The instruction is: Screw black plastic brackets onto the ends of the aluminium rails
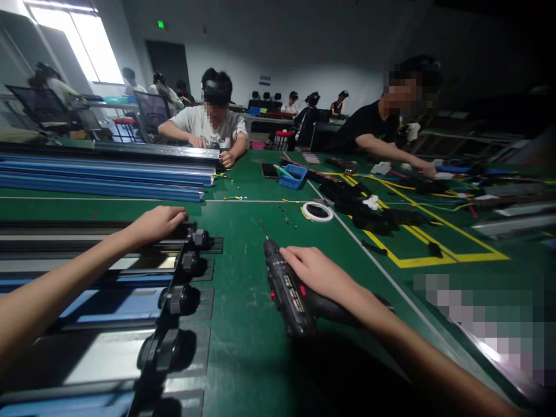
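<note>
My right hand (pixel 316 269) lies over a black cordless drill (pixel 290 298), its fingers closed round the body near the chuck. The drill rests on its side on the green table, its long thin bit pointing away from me. On the left, my left hand (pixel 160 223) has its fingers bent over the far end of a row of long metal profiles (pixel 104 353) with blue and silver faces. Black end plates with round cable glands (pixel 177 299) line the right ends of these profiles. My left fingertips are partly hidden.
Past my hands lie a white tape roll (pixel 317 212), several small screws (pixel 290 222) and a blue bin (pixel 292 176). More blue profiles (pixel 99 178) lie at the back left. Two people work across the table, near cables (pixel 403 184) and yellow tape lines (pixel 452 260).
</note>
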